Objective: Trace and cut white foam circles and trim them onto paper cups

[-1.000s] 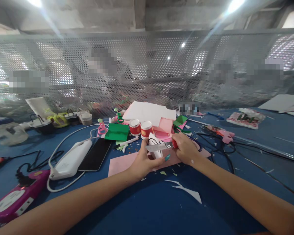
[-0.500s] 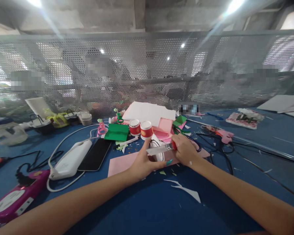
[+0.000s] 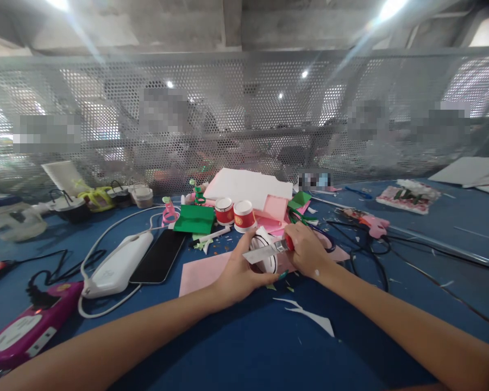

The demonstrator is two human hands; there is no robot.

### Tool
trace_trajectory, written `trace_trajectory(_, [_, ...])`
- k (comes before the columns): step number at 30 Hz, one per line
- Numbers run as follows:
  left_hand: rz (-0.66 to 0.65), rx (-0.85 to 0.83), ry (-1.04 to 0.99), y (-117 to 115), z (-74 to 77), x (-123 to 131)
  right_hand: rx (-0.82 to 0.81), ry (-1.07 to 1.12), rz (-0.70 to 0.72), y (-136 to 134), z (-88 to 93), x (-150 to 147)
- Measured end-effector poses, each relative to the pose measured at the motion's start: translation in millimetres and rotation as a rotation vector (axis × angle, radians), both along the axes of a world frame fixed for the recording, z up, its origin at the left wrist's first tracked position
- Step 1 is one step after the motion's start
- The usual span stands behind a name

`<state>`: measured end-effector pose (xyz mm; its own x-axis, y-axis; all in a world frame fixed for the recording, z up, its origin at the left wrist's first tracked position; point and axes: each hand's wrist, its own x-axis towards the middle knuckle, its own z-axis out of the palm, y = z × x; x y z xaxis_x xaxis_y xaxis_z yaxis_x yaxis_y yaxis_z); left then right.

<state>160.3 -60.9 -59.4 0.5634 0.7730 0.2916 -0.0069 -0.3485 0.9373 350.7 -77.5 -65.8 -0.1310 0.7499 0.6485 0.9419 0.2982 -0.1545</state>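
Note:
Near the middle of the table, my left hand (image 3: 242,274) is closed around a white paper cup (image 3: 271,263) that has a dark line on it. The cup is tilted and partly hidden by the fingers and the blade. My right hand (image 3: 307,250) grips a utility knife (image 3: 264,252) with a red part at the grip. Its wide blade lies across the front of the cup, pointing left; whether it touches the cup I cannot tell. Pink paper (image 3: 199,271) lies under both hands. Just behind stand two red-and-white cups (image 3: 244,216), (image 3: 224,210).
A black phone (image 3: 158,258), a white power bank (image 3: 118,266) and a purple power strip (image 3: 32,326) lie at left with cables. Green paper (image 3: 194,219) is behind the hands. A pink glue gun (image 3: 375,225) lies at right. White paper scraps (image 3: 313,320) lie in front.
The cup has turned in my left hand, showing more of its white side, and my left thumb has shifted. The knife stays in nearly the same place.

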Motion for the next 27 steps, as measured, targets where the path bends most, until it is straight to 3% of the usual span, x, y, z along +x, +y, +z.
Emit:
trace_trajectory(6, [0.043, 0.217, 0.091, 4.6, -4.5, -3.9, -0.009, -0.004, 0.021, -1.2, -0.1, -0.1])
trace_trajectory(9, [0.059, 0.249, 0.119, 1.8, -1.5, -4.0, -0.013, 0.002, 0.021, -1.3, 0.1, -1.3])
trace_trajectory(12, [0.064, 0.175, 0.08, -2.7, 3.6, -1.2, -0.01, 0.011, 0.018, -0.4, 0.3, -4.2])
trace_trajectory(19, [-0.07, -0.109, -0.113, 0.3, 9.1, 4.8, 0.028, -0.029, -0.04, 2.3, -4.2, -5.5])
trace_trajectory(27, [0.02, -0.238, -0.147, 9.6, 2.2, 4.3, 0.038, -0.085, -0.045, 1.9, -6.2, -7.9])
